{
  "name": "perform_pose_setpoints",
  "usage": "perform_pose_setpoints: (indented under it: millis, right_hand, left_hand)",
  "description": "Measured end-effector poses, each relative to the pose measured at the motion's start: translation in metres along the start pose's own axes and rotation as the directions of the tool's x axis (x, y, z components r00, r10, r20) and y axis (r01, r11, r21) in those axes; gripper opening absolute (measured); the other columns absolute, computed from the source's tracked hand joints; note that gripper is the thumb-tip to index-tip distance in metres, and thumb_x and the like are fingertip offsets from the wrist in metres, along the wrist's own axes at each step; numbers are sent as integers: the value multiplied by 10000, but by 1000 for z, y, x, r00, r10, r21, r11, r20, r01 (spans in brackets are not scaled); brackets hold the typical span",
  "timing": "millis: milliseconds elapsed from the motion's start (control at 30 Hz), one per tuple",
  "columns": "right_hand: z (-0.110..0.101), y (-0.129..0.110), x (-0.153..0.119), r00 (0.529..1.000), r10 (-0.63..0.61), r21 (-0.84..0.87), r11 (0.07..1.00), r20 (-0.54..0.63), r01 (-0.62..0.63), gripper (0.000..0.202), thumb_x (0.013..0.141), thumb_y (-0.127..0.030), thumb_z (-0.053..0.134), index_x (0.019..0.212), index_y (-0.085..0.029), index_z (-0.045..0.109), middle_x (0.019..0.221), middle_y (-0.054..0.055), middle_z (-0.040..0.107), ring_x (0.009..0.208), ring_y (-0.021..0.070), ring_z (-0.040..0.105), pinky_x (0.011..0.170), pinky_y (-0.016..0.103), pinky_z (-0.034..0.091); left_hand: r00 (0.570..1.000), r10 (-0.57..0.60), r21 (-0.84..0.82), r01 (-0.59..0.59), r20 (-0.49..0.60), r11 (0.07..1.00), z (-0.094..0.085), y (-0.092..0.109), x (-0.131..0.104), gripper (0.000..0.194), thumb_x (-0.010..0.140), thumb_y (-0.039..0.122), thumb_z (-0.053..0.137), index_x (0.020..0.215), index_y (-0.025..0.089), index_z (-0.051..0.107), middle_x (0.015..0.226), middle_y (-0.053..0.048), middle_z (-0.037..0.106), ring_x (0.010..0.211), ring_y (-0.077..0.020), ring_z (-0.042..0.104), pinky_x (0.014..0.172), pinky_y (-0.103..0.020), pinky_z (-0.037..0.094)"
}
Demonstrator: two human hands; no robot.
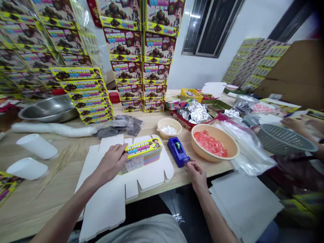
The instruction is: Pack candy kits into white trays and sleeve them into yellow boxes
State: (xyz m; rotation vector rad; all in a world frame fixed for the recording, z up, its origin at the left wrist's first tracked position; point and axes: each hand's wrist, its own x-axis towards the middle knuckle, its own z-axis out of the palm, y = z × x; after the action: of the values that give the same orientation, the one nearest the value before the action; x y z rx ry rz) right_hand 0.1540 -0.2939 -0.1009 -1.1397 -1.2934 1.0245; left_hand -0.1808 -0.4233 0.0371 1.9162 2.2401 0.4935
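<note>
My left hand (113, 157) is closed around the left end of a small yellow printed box (144, 153), which stands on flat white cardboard blanks (106, 192). To the right of that box lies a blue tape dispenser (174, 150) with a small green-cored roll. The thumb and fingers of my right hand (195, 172) pinch together at the dispenser's cutter end, on the tape; the clear strip itself is hard to make out. Just beyond the dispenser sit a small bowl of white pieces (169, 123) and a larger peach basin (234, 153) of red wrapped pieces.
Stacked printed boxes (126, 44) rise at the back, with a shorter yellow stack (86, 94) before them. A steel basin (50, 109) and white cups (37, 145) are left. Right are plastic bags (243, 148), a grey-green basket (283, 138) and another person's hands (293, 123).
</note>
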Motion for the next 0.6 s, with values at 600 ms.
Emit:
perform_pose_setpoints:
  millis: [600]
  right_hand:
    - [165,-127,-123,871,271,383,815,411,-435,270,696,-380,733,697,-115,678,646,53,669,523,121,585,541,247,496]
  left_hand:
    - [999,31,-146,-27,20,989,-6,23,-38,268,875,215,340,1118,198,452,1127,-65,530,1040,-236,418,856,-419,325]
